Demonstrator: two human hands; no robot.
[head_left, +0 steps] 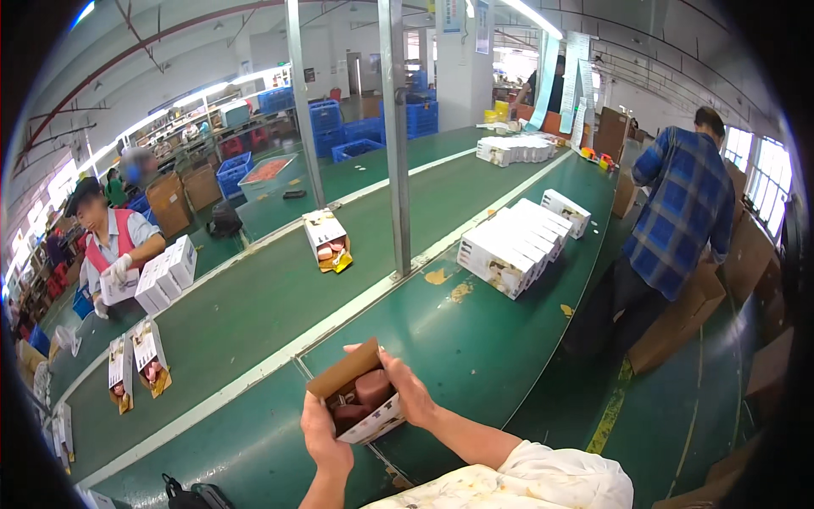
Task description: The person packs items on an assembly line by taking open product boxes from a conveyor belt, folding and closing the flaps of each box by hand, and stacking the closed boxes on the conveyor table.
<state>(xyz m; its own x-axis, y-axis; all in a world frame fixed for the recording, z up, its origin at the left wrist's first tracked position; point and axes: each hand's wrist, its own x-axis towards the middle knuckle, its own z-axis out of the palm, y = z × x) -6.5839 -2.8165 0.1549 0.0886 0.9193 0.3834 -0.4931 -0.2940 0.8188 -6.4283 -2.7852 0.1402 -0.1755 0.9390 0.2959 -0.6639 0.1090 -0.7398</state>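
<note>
Between my two hands is a white printed carton (pixel 378 421), tilted so that its opened end faces me. Its brown inner flap (pixel 343 371) stands up, and reddish-brown rounded items (pixel 373 388) show inside; their kind I cannot make out. My left hand (pixel 320 431) wraps the carton's left side, and my right hand (pixel 409 392) grips its right side. Both hold it just above the green table. Farther off to the right, a row of closed white cartons (pixel 500 254) stands on the same table, with one more carton (pixel 565 212) behind it.
Beyond a pale rail runs a green conveyor belt (pixel 254 297) carrying open cartons (pixel 326 237). A metal post (pixel 395 153) rises at the rail. One person (pixel 114 237) in a pink vest handles cartons at left; another (pixel 682 204) in a plaid shirt stands at right beside brown boxes (pixel 678 322).
</note>
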